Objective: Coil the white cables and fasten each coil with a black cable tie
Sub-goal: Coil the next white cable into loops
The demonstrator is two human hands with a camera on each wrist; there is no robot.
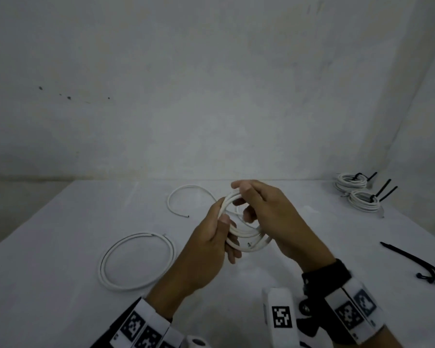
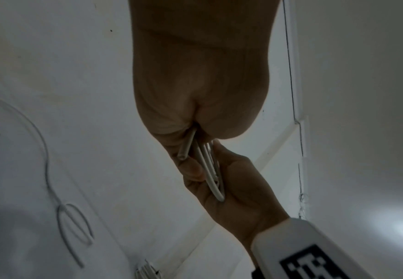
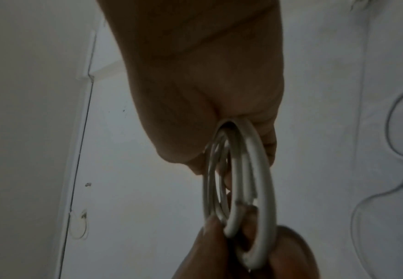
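Observation:
Both hands hold one white cable coil [image 1: 245,233] above the middle of the table. My left hand [image 1: 227,234] grips the coil's left side, thumb on top and fingers curled underneath. My right hand [image 1: 246,200] pinches the coil's top and right side. A loose tail of this cable [image 1: 183,189] arcs back over the table to a cut end. The left wrist view shows the coil [image 2: 210,169] edge-on between the two hands. In the right wrist view its several turns [image 3: 240,179] hang from my right hand, and the left fingers [image 3: 217,243] hold them from below.
A second white cable [image 1: 136,262] lies in a loose ring on the table at front left. Two coils [image 1: 357,192] fastened with black ties sit at the back right. Loose black cable ties [image 1: 417,262] lie near the right edge. A white wall stands behind.

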